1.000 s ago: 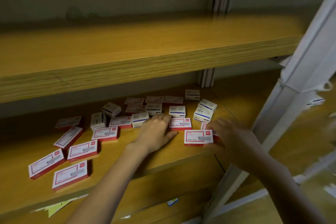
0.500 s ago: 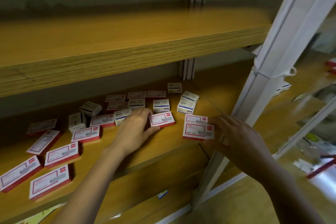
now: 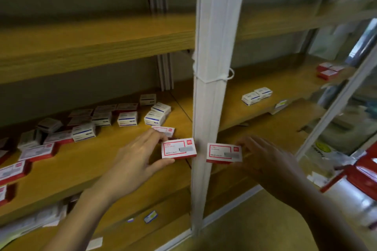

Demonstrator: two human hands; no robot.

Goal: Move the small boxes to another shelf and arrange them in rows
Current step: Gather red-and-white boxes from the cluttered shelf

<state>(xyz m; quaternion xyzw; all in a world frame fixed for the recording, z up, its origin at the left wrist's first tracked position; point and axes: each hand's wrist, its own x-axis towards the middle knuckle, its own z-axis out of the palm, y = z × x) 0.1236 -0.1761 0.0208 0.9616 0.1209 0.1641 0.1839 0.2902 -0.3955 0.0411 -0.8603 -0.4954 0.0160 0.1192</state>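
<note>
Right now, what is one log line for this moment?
left hand: holds left box | right hand: holds right box | post: between both boxes | right shelf: holds white boxes

The left grip (image 3: 138,161), on a bare forearm reaching up from the lower left, pinches a small box (image 3: 179,148) just right of it: thumb on the near edge, fingers on the far edge. The right grip (image 3: 263,159), reaching in from the lower right, holds a second small box (image 3: 224,152) just left of it, fingers over the far edge. Both grips are level, backs upward.
</note>
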